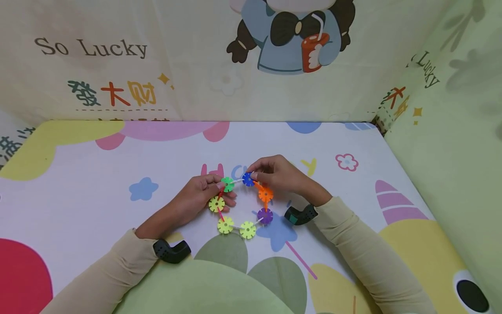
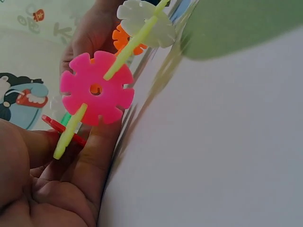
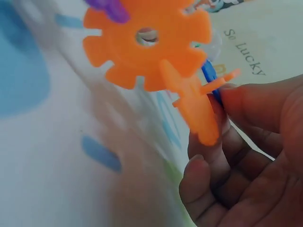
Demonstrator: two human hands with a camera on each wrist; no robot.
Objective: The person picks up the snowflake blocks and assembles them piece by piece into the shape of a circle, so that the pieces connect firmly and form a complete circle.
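Both hands hold a ring of notched interlocking plastic discs, slotted edge to face. At its upper left my left hand [image 1: 196,196] pinches the ring by a red disc [image 2: 79,137] beside the green disc [image 1: 227,184]. Thumb and fingers of my right hand [image 1: 280,174] pinch the blue disc [image 1: 248,179] at the top. Down the right side come orange discs [image 1: 265,194] and a purple disc [image 1: 265,216]. Yellow discs [image 1: 225,225] lie along the lower left and bottom. In the left wrist view, a pink disc [image 2: 118,99] faces the camera; a large orange disc [image 3: 118,52] fills the right wrist view's top.
The ring is over a table with a printed cloth [image 1: 117,218] of coloured shapes. A printed fabric wall [image 1: 188,56] stands behind the table and another pale wall [image 1: 451,152] along its right side. Each wrist wears a black camera band [image 1: 171,251].
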